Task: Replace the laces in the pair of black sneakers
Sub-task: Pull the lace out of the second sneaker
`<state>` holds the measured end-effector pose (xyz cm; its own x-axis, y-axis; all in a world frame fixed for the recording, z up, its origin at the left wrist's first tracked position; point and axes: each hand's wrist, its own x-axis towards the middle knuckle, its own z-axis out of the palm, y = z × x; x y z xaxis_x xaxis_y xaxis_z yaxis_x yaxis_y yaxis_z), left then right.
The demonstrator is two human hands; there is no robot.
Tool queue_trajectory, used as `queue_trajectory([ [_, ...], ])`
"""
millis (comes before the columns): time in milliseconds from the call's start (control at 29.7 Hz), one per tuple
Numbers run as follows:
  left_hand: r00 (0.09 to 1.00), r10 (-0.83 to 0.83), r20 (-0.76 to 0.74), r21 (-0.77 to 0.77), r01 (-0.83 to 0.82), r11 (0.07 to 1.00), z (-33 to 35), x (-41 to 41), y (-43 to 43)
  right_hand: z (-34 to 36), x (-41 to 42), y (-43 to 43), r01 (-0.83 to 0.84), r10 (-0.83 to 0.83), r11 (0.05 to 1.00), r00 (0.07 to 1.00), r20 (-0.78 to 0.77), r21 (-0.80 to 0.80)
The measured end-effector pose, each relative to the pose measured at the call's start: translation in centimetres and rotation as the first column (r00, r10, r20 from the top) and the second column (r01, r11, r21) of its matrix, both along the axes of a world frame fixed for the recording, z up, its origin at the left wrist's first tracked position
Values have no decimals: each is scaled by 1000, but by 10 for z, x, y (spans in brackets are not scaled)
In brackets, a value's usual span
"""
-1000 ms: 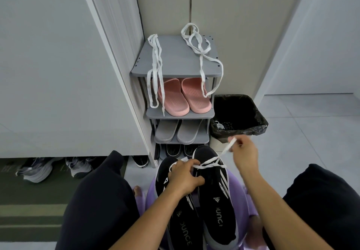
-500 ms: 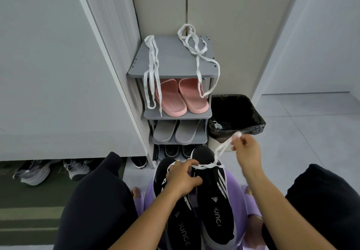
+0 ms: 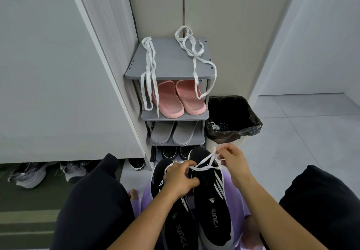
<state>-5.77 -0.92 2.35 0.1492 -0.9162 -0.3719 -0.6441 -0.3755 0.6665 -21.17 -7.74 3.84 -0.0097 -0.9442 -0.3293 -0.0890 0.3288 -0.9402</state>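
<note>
Two black sneakers lie side by side between my knees, toes pointing away: the left sneaker (image 3: 176, 228) and the right sneaker (image 3: 211, 201). A white lace (image 3: 203, 165) crosses the right sneaker's toe end. My left hand (image 3: 180, 177) rests on the sneakers and pinches one end of this lace. My right hand (image 3: 231, 159) holds the other end, just beyond the right sneaker's toe. Two more white laces hang over a grey shoe rack (image 3: 169, 68): a left lace (image 3: 149, 74) and a tangled right lace (image 3: 194, 54).
The rack holds pink slippers (image 3: 179, 97), grey slippers (image 3: 172, 134) and dark shoes at the bottom. A black-lined bin (image 3: 231, 117) stands right of it. A purple stool (image 3: 236, 197) lies under the sneakers. White cabinet left, grey shoes (image 3: 29, 173) beneath it.
My right hand has come down and in toward the right sneaker's toe, so the lace it was pulling up and out is now slack and short. My left hand stays on the sneakers.
</note>
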Motion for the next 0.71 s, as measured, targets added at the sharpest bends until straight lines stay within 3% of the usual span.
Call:
queue_trajectory([
  [67, 1000, -8, 4, 1, 8, 1000, 1, 0, 0, 1, -3, -6, -14, 14, 1000, 1000, -2, 18],
  [202, 1000, -5, 17, -5, 5, 1000, 2, -1, 0, -21, 0, -1, -205, 228, 974, 877, -424, 101],
  [303, 1000, -2, 24, -9, 2, 1000, 2, -1, -1, -25, 1, 3, -179, 210, 978, 830, -517, 109],
  [405, 999, -5, 41, -5, 5, 1000, 3, -3, -1, -20, 0, 3, -256, 304, 952, 751, -586, 166],
  [472, 997, -30, 74, 2, 30, 1000, 2, -4, 0, -18, 2, 5, -280, 324, 946, 775, -542, 165],
  [573, 990, -85, 116, 2, 85, 996, 3, -6, -3, -16, 7, 9, -243, 253, 967, 914, -317, 72],
  [708, 992, -122, 39, 42, 120, 992, 4, -7, -9, -12, 10, 9, -292, 287, 956, 929, -234, 12],
])
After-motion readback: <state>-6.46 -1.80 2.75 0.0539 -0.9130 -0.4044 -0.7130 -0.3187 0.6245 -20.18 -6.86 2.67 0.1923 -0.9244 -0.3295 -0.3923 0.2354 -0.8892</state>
